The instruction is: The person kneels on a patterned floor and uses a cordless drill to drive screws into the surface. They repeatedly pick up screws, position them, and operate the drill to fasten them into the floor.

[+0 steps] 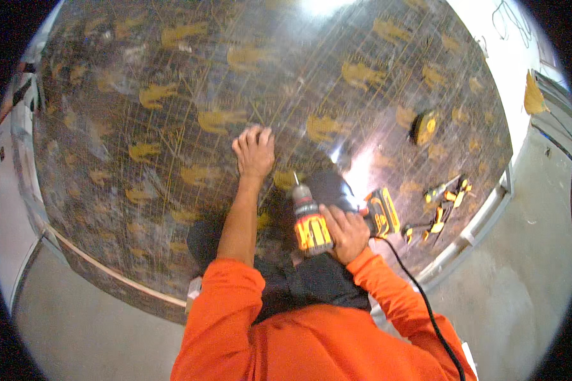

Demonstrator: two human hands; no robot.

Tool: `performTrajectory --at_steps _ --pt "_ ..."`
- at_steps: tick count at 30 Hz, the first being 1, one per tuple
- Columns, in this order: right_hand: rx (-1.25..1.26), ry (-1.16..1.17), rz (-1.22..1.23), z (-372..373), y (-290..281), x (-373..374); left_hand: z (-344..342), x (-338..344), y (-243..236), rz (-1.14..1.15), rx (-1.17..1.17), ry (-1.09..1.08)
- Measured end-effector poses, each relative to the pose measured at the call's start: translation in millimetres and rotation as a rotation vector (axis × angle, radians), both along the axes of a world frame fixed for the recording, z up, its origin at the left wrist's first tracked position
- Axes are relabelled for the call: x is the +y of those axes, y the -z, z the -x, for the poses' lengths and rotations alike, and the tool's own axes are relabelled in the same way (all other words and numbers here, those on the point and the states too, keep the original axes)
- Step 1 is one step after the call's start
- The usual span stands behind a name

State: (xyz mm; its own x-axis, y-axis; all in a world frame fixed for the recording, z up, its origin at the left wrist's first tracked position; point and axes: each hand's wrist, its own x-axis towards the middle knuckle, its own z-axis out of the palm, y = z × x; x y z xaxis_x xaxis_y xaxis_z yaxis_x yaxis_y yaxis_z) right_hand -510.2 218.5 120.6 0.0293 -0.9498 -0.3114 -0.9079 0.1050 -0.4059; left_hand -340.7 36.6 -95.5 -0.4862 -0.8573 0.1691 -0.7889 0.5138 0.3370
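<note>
My right hand [348, 233] is wrapped round the handle of a yellow and black cordless drill [314, 232]. The drill lies on its side in the air before my body, its thin bit [295, 179] pointing away from me and its battery [383, 213] to the right. Ahead and to the left, my left hand [255, 152] rests on a large dark patterned panel [222, 82], its fingers curled in. Whatever those fingers hold, if anything, is hidden beneath them. My dark-clothed legs show under and beside the drill.
A round yellow and black tape measure [425, 128] lies on the panel to the right. Nearer its right edge are several yellow and black hand tools [448, 202]. A black cord [419, 289] runs along my right arm. Grey floor [508, 273] borders the panel; loose cable [513, 25] hangs far right.
</note>
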Motion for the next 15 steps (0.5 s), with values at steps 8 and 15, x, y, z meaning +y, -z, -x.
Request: performTrajectory --at_steps 8,15 --pt "-0.041 0.157 0.083 5 5 7 -29 -5 -17 -0.030 -0.002 -0.048" --pt "-0.122 0.234 0.099 11 12 22 -70 -19 -21 -0.233 -0.017 -0.011"
